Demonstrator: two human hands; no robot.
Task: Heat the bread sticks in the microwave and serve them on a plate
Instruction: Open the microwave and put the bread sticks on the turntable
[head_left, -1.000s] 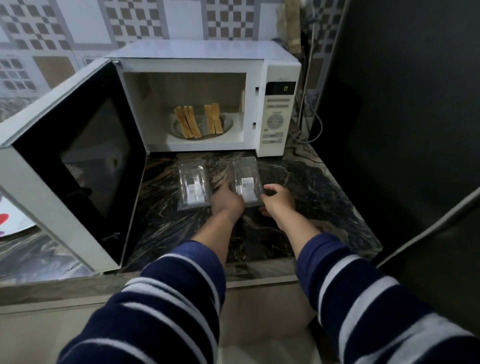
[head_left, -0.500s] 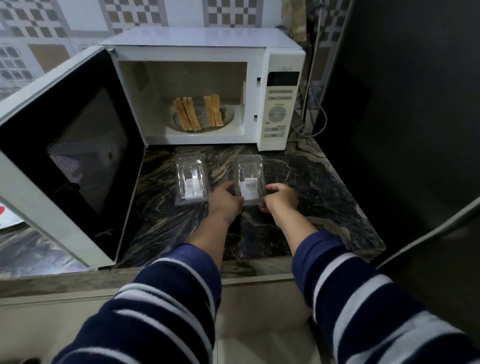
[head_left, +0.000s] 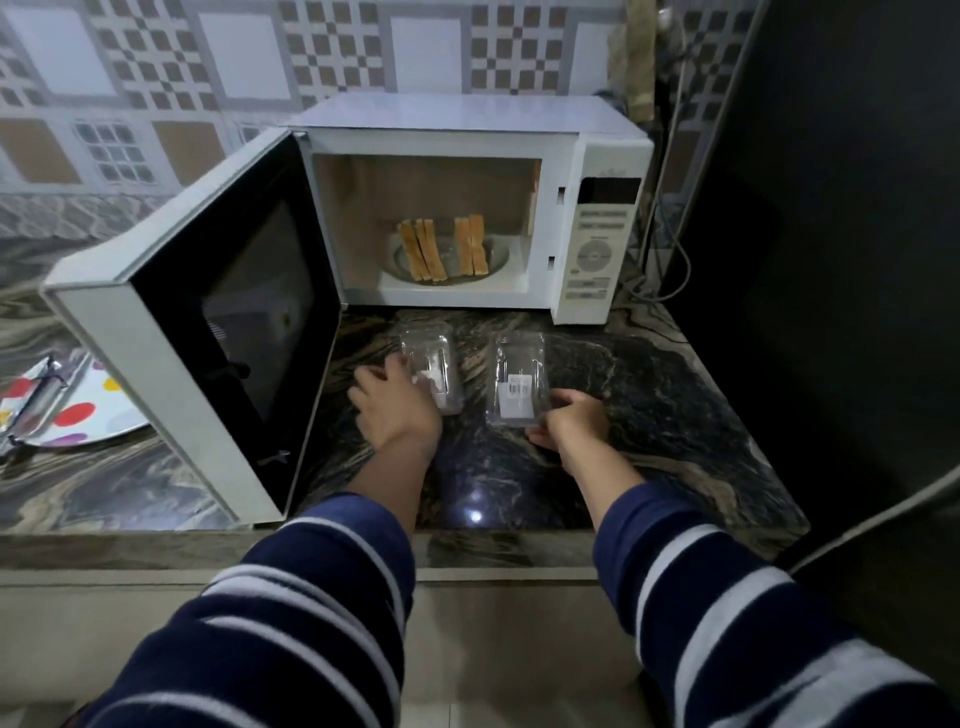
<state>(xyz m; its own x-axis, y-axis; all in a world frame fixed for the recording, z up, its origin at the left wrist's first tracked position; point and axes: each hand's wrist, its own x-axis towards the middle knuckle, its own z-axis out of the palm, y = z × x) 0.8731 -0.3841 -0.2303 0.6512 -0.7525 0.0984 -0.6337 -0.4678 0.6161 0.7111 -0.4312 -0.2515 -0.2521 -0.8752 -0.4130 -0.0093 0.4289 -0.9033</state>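
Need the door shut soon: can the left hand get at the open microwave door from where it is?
Probably yes. The left hand rests beside the microwave door, with nothing between them on the counter.

A single head-worn wide-angle view looks forward and down over both striped sleeves (head_left: 322, 613) at the dark marble surface (head_left: 649, 395), facing the open microwave (head_left: 467, 156) close ahead.

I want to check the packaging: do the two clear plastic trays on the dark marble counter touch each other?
Apart. The head view shows a strip of dark counter between the left clear tray and the right, labelled tray.
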